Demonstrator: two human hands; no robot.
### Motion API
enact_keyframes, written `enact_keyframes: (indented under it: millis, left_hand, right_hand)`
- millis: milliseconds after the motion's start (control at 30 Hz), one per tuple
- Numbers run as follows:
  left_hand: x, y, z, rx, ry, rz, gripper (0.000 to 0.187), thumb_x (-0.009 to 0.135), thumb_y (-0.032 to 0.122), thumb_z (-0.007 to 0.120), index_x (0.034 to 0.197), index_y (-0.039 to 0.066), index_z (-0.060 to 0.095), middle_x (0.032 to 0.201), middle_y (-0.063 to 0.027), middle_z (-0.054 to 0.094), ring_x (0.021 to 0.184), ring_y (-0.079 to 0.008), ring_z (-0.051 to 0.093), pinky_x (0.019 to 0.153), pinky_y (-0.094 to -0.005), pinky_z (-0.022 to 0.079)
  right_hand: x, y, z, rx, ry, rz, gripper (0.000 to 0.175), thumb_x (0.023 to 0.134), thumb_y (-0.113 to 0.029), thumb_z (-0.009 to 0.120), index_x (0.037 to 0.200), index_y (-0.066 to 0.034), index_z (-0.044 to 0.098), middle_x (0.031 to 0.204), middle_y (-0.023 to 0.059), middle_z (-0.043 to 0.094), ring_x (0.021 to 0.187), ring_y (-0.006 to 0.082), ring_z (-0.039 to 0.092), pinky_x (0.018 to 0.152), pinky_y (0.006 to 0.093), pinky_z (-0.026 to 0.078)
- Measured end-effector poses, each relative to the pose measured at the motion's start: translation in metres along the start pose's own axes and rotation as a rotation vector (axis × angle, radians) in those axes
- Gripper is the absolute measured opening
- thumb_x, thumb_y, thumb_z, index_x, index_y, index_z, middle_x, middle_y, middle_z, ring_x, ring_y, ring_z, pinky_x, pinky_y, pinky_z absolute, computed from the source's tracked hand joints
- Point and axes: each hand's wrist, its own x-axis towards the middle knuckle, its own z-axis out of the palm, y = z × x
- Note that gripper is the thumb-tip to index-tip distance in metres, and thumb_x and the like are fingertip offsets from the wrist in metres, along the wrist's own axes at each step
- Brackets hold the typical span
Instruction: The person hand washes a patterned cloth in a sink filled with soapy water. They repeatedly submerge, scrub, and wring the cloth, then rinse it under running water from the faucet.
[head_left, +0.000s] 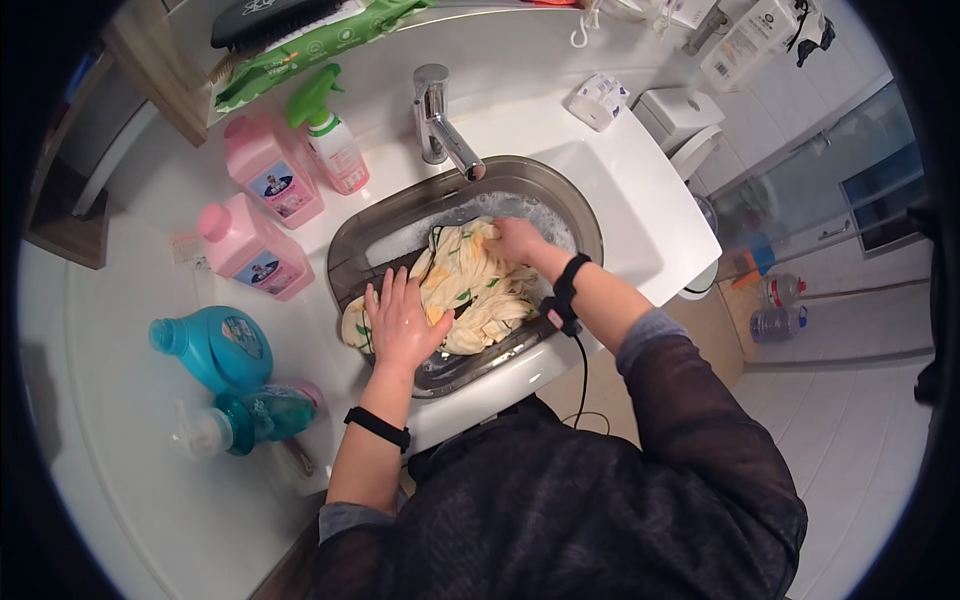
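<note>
A wet cream cloth garment with green and yellow print (480, 281) lies bunched in a translucent grey plastic basin (589, 217) of soapy water (397, 241). My left hand (405, 319) rests on the cloth at its left part, palm down with the fingers spread. At the cloth's upper right, my right hand (517, 240) has its fingers bent into the folds, and the fingertips are partly hidden there. A dark ribbed washboard surface (346, 281) shows at the basin's left end.
The basin sits over a white sink (637, 217), below a chrome faucet (450, 139). Two pink bottles (274, 184) (255, 247), a green-topped spray bottle (337, 154), a blue detergent bottle (217, 349) and a teal pump bottle (270, 412) stand or lie left. A tissue pack (598, 101) is at back right.
</note>
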Motion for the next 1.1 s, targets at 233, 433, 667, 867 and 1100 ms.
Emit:
enact_keyframes:
  millis: [233, 433, 667, 867, 1100]
  left_hand:
    - [0.004, -0.008, 0.006, -0.095, 0.026, -0.014, 0.062, 0.075, 0.04, 0.071, 0.123, 0.002, 0.059, 0.141, -0.016, 0.052, 0.142, -0.0282, 0.036, 0.118, -0.0499, 0.019]
    - [0.001, -0.009, 0.008, -0.11, 0.103, 0.001, 0.054, 0.073, 0.036, 0.072, 0.115, 0.003, 0.064, 0.138, -0.015, 0.055, 0.139, -0.0284, 0.041, 0.116, -0.0479, 0.023]
    - [0.001, -0.012, 0.013, -0.112, 0.097, -0.016, 0.059, 0.072, 0.034, 0.074, 0.119, 0.002, 0.061, 0.136, -0.0159, 0.055, 0.137, -0.0279, 0.042, 0.116, -0.0469, 0.024]
    - [0.0, -0.012, 0.011, -0.152, 0.139, 0.002, 0.054, 0.07, 0.032, 0.073, 0.116, 0.005, 0.065, 0.135, -0.0141, 0.057, 0.136, -0.0277, 0.044, 0.114, -0.046, 0.026]
    - [0.001, -0.013, 0.013, -0.166, 0.101, -0.023, 0.053, 0.07, 0.032, 0.073, 0.116, 0.005, 0.065, 0.135, -0.0128, 0.057, 0.136, -0.027, 0.044, 0.115, -0.0454, 0.026]
  right_hand:
    - [-0.048, -0.102, 0.008, 0.126, 0.295, -0.755, 0.033, 0.074, -0.031, 0.067, 0.098, -0.0091, 0.066, 0.103, 0.0137, 0.059, 0.097, 0.0346, 0.059, 0.083, 0.0475, 0.051]
    - [-0.003, -0.097, 0.009, -0.155, 0.07, 0.235, 0.035, 0.093, -0.033, 0.056, 0.12, -0.0098, 0.053, 0.109, 0.0203, 0.065, 0.101, 0.0398, 0.065, 0.084, 0.0481, 0.054]
    - [-0.012, -0.096, 0.019, -0.007, 0.059, -0.431, 0.033, 0.088, -0.027, 0.061, 0.117, -0.0123, 0.058, 0.115, 0.0209, 0.054, 0.098, 0.0394, 0.064, 0.083, 0.0462, 0.054]
    - [-0.013, -0.093, 0.006, -0.527, -0.091, 0.024, 0.025, 0.094, -0.024, 0.053, 0.112, -0.0069, 0.058, 0.116, 0.0214, 0.059, 0.091, 0.0339, 0.069, 0.075, 0.0402, 0.058]
    - [-0.023, -0.104, 0.009, 0.03, 0.032, -0.409, 0.034, 0.092, -0.03, 0.059, 0.116, -0.0068, 0.053, 0.113, 0.0258, 0.056, 0.092, 0.0438, 0.064, 0.081, 0.0499, 0.054]
